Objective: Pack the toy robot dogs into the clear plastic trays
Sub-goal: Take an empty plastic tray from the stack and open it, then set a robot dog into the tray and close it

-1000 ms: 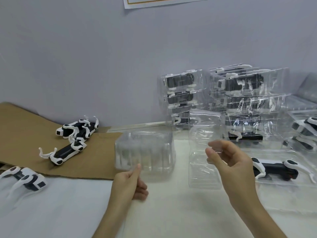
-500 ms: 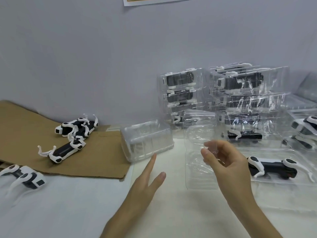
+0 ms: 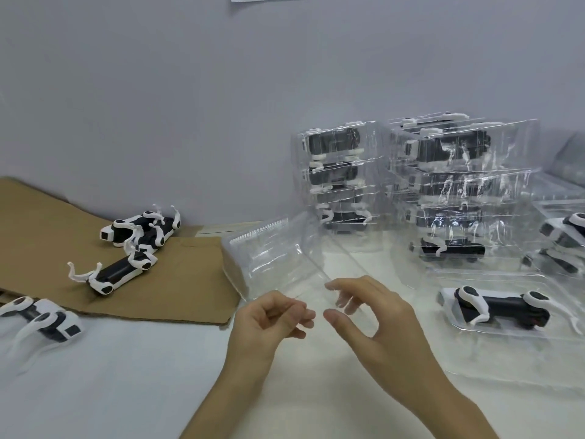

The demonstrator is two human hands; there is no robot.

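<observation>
While two bare hands hover low over the white table (image 3: pixel 110 381), the left hand (image 3: pixel 269 318) and right hand (image 3: pixel 383 321) each grip the near edge of a clear plastic tray (image 3: pixel 311 280), fingers curled and thumbs pinching; fingertips show blurred through the plastic, so exact contact is hard to judge. The held tray tilts away from the person and overlaps a stack of empty trays (image 3: pixel 250 258) that lies at the edge of a flattened cardboard sheet (image 3: pixel 47 236). Two black-and-white toy robot dogs (image 3: pixel 139 229) lie touching on that cardboard, legs up, and a third loose dog (image 3: pixel 44 321) lies on the table at the left edge. To the right, one dog on its side (image 3: pixel 500 308) rests in an open tray (image 3: pixel 538 335). Behind it, against the grey wall (image 3: pixel 190 90), stand two stacks of packed trays (image 3: pixel 338 172), each with a dog inside. More trays with dogs (image 3: pixel 563 236) sit at the far right.
</observation>
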